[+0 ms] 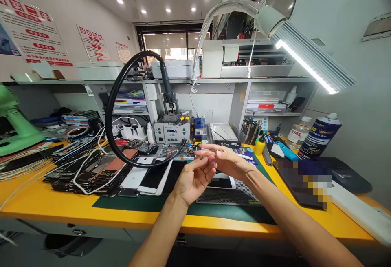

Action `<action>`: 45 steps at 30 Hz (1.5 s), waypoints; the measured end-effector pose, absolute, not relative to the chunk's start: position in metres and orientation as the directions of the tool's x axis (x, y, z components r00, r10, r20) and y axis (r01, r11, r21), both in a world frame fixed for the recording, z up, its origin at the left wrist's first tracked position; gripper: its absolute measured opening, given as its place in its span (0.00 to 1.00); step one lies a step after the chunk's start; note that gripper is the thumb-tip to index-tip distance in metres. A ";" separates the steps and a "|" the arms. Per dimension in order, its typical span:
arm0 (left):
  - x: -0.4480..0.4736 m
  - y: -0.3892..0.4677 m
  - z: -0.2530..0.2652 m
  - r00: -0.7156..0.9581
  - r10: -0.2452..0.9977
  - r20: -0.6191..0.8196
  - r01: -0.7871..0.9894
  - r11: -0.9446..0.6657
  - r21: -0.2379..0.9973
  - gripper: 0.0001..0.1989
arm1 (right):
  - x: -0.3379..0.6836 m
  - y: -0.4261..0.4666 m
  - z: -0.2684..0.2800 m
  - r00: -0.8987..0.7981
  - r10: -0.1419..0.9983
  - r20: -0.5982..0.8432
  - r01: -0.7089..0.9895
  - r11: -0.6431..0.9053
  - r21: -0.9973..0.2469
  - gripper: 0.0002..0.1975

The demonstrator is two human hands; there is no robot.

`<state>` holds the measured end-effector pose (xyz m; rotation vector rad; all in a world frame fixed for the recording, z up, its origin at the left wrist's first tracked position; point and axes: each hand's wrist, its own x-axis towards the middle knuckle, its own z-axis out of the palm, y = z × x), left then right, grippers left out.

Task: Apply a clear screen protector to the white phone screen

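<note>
A clear, thin screen protector (209,130) stands nearly upright above the middle of the bench, its edges only faintly visible. Low down, my left hand (192,182) pinches it between thumb and curled fingers. My right hand (233,162) is at its right edge, the fingers stretched leftward behind the clear sheet and the thumb close to the edge; the exact contact is hard to see. Below the hands, a white-framed phone (221,181) lies on a perforated metal plate (232,197), partly hidden by my fingers and wrists.
Stacked phones (100,173) and white cables fill the left. A rework station (172,131) with a looping black hose (110,108) stands behind. A lamp (311,55) hangs at upper right. A spray can (319,136), bottle (299,132) and dark tablet (293,185) sit at right.
</note>
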<state>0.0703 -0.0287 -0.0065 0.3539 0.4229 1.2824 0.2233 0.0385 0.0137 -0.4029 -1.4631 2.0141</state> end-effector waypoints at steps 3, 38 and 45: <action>0.075 -0.020 -0.013 0.217 0.970 -0.112 -0.860 0.244 0.449 0.10 | 0.220 0.041 0.012 -0.711 0.697 0.097 -0.286 -0.160 -0.945 0.27; 0.050 -0.049 -0.031 -0.094 0.990 0.108 -0.263 -0.129 0.956 0.20 | 0.243 0.048 -0.005 -0.821 0.557 0.123 -0.387 -0.385 -0.838 0.25; 0.046 -0.036 -0.023 -0.368 0.918 0.147 -0.503 -0.330 0.799 0.06 | 0.239 0.048 -0.008 -0.801 0.586 0.120 -0.396 -0.368 -0.841 0.23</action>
